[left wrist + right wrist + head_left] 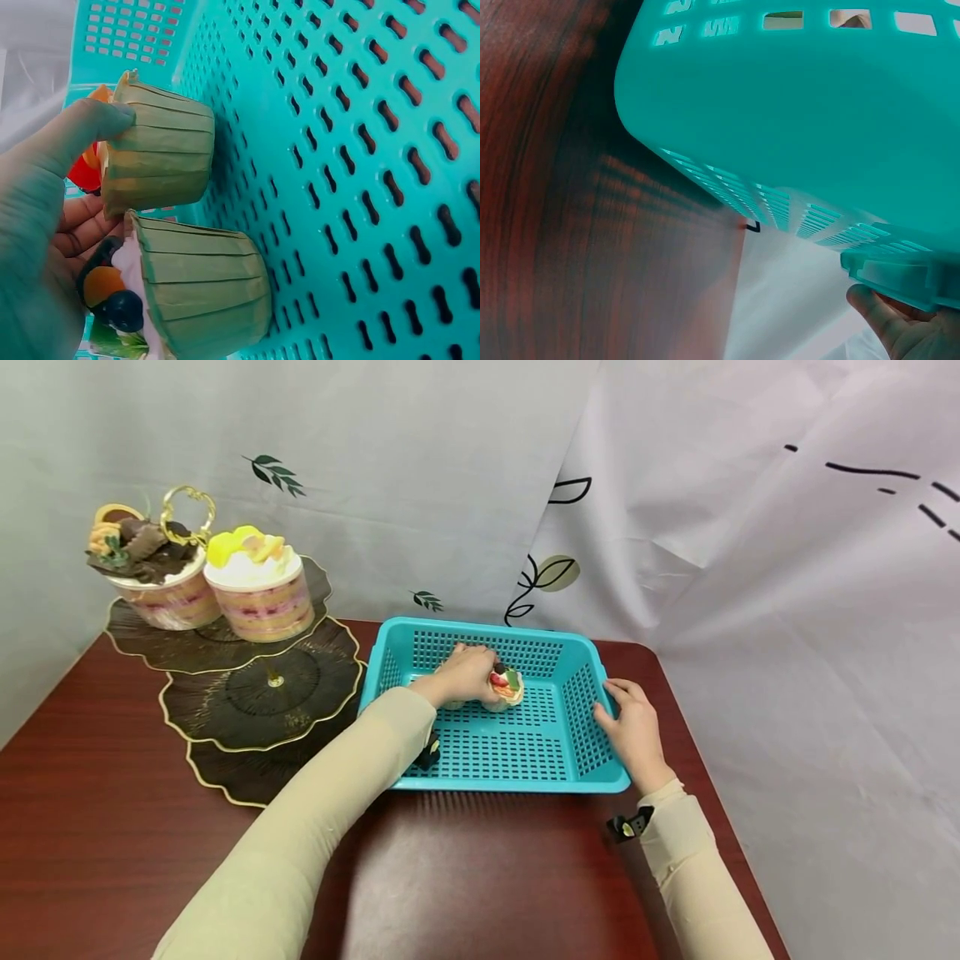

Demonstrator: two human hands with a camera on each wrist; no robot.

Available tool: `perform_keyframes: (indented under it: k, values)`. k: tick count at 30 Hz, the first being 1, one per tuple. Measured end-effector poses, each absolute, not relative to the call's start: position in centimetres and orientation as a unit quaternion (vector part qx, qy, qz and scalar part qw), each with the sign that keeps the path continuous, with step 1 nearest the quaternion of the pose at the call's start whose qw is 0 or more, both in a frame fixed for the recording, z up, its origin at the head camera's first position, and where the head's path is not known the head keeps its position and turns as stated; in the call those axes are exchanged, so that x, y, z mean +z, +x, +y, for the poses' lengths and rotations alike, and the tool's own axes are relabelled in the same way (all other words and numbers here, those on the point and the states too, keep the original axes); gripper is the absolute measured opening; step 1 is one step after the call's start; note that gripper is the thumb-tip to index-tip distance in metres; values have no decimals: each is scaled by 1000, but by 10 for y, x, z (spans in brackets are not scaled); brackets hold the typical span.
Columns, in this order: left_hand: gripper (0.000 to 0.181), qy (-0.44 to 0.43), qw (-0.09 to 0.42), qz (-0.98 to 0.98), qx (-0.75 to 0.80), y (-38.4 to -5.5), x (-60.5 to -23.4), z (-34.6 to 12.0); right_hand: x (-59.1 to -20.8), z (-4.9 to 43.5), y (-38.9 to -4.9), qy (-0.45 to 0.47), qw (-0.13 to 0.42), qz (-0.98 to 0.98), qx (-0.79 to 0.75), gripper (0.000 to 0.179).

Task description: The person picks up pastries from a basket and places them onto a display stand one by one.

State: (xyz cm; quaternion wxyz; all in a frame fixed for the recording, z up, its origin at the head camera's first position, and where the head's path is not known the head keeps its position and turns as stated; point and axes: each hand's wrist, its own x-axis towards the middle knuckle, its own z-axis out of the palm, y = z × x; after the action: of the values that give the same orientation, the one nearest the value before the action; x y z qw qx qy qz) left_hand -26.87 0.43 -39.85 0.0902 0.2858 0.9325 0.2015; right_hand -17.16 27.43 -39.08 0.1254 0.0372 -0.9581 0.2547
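My left hand (467,677) reaches down into a turquoise plastic basket (510,785). In the left wrist view, its thumb lies on the pleated paper cup of a fruit-topped cupcake (161,146), with the fingers on the far side, gripping it. A second cupcake (206,292) in a similar cup sits right beside it, its cream topped with orange and dark blue fruit pieces near the fingers. Red and green topping (508,683) shows beside the hand in the head view. My right hand (633,727) holds the basket's right rim, its thumb visible under the rim (885,281).
Left of the basket stands a dark tiered stand (262,710) with gold wavy edges and a gold ring handle (187,514). Its top tier bears a chocolate-topped dessert cup (168,597) and a yellow-fruit one (262,606). A pale printed curtain (450,485) hangs behind the reddish-brown table (480,877).
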Motion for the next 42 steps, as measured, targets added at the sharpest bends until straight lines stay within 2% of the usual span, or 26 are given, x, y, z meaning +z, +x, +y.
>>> perform_keyframes:
  k: [12,28,42]
  values:
    - [59,287,94,916,265,-263,-389,5,-392,276,-171,36,127,-957,257,46]
    - [65,293,99,912,271,-257,-377,4,-392,276,-170,43,139,-954,260,46]
    - [63,296,91,907,286,-247,-362,7,-391,276,-171,39,127,-956,262,46]
